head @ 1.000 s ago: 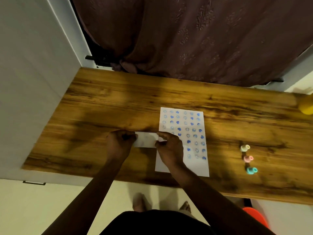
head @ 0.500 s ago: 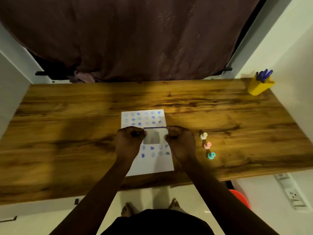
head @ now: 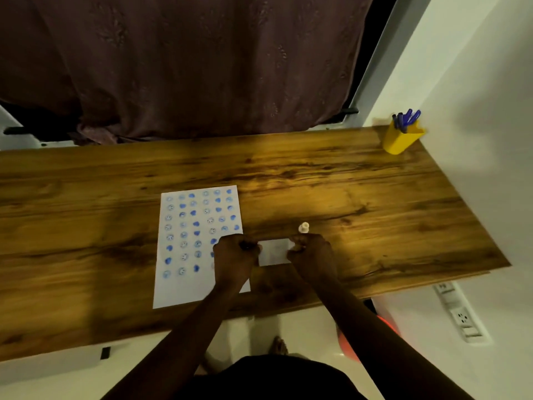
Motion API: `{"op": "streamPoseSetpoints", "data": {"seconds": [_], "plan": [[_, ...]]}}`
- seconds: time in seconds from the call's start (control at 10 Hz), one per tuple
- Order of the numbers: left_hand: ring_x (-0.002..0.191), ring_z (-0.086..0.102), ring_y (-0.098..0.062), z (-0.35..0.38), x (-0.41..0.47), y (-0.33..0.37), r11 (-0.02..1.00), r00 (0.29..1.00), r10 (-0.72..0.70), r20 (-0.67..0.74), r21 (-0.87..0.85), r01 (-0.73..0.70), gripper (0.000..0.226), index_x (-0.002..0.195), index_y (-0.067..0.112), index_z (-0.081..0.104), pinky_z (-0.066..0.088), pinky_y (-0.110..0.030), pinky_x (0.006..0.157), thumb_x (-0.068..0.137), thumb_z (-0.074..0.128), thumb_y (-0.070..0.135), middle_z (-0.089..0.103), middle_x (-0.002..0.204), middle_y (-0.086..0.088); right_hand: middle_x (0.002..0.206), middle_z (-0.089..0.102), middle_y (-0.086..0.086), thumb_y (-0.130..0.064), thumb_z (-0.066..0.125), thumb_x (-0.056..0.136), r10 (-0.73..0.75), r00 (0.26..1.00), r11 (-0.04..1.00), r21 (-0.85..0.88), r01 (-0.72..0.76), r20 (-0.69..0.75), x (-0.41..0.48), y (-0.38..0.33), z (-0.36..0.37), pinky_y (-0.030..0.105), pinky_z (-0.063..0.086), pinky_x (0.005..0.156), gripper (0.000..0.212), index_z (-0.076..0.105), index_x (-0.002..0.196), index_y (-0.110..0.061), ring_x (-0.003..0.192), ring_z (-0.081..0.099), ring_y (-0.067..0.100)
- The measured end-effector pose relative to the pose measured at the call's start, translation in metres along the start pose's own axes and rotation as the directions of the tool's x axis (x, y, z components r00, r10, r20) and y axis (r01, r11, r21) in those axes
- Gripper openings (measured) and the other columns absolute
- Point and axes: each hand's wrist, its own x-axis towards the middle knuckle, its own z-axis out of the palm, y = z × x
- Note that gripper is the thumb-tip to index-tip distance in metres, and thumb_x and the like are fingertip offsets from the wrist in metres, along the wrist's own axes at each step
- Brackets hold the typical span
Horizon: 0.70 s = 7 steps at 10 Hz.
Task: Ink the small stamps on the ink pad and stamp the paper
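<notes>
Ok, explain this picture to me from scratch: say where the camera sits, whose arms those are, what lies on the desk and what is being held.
There is no machine here. One wide-angle camera sits on a person's head and looks down, so both arms come in from the bottom edge. The left hand and the right hand pinch the two ends of a small white box, probably the ink pad, just above the wooden desk; whether it is open I cannot tell. To the left lies the paper, already covered with rows of blue prints. One small pale stamp stands just beyond the right hand. A yellow pen cup sits at the far right corner.
</notes>
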Motion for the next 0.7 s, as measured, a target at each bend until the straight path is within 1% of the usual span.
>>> {"op": "streamPoseSetpoints", "data": {"seconds": [0.1,0.2,0.3,0.4,0.5,0.6,0.7], "plan": [[0.077,0.071,-0.014,0.006,-0.001,0.002,0.999,0.999,-0.027,0.022,0.026,0.026,0.017,0.074,0.024,0.072,0.054,-0.031,0.076,0.082,0.083,0.014,0.075,0.078,0.001,0.117,0.075,0.003,-0.019,0.073,0.084,-0.021,0.998,0.998,-0.051,0.024,0.056,0.004,0.006,0.000,0.040,0.059,0.093,0.032,0.075,0.115,-0.021,0.107,0.071,0.024],[0.066,0.067,-0.012,0.009,0.001,-0.002,0.996,0.998,-0.051,0.025,0.077,0.049,0.021,0.070,0.025,0.069,0.046,-0.023,0.061,0.084,0.081,0.015,0.073,0.073,-0.001,0.124,0.071,0.004,-0.019,0.073,0.084,-0.030,0.995,0.994,-0.104,0.040,0.099,0.010,0.009,0.001,0.032,0.056,0.092,0.036,0.073,0.120,-0.021,0.113,0.067,0.024],[0.076,0.070,-0.013,0.009,0.002,-0.002,0.994,0.997,-0.072,0.026,0.085,0.070,0.004,0.084,0.013,0.077,0.046,-0.018,0.063,0.085,0.080,0.015,0.073,0.079,0.001,0.130,0.065,0.005,-0.022,0.071,0.087,-0.042,0.989,0.980,-0.187,0.068,0.138,0.014,0.009,0.003,0.030,0.051,0.092,0.038,0.069,0.125,-0.021,0.117,0.063,0.025],[0.067,0.065,-0.003,0.009,0.002,-0.003,0.992,0.998,-0.051,0.026,0.115,0.048,0.011,0.077,0.017,0.074,0.041,-0.005,0.053,0.086,0.080,0.014,0.070,0.073,0.008,0.131,0.065,0.006,-0.022,0.069,0.089,-0.083,0.984,0.968,-0.222,0.117,0.159,0.014,0.010,0.004,0.032,0.051,0.095,0.039,0.067,0.127,-0.020,0.118,0.063,0.025],[0.066,0.061,0.001,0.008,0.004,-0.003,0.988,0.999,-0.023,0.033,0.155,0.017,0.003,0.087,0.008,0.077,0.041,0.000,0.052,0.087,0.078,0.010,0.072,0.078,0.005,0.133,0.065,0.006,-0.022,0.066,0.091,-0.111,0.975,0.946,-0.280,0.163,0.192,0.013,0.010,0.002,0.034,0.053,0.099,0.041,0.064,0.132,-0.022,0.120,0.062,0.025],[0.077,0.068,-0.009,0.000,0.006,0.000,0.991,0.999,0.008,0.042,0.133,-0.014,0.006,0.091,0.006,0.077,0.048,-0.011,0.070,0.086,0.078,0.010,0.075,0.085,0.000,0.126,0.069,0.007,-0.021,0.060,0.093,-0.155,0.971,0.907,-0.364,0.213,0.181,0.011,0.007,0.001,0.037,0.057,0.093,0.038,0.063,0.130,-0.023,0.113,0.065,0.026],[0.071,0.068,-0.006,-0.010,0.010,0.006,0.988,0.999,0.036,0.008,0.151,-0.036,0.005,0.084,0.013,0.080,0.048,-0.015,0.069,0.085,0.078,0.018,0.078,0.083,0.000,0.110,0.070,0.012,-0.025,0.059,0.090,-0.222,0.974,0.898,-0.379,0.223,0.046,0.014,0.001,-0.001,0.040,0.058,0.083,0.029,0.065,0.116,-0.013,0.101,0.067,0.031]]}}
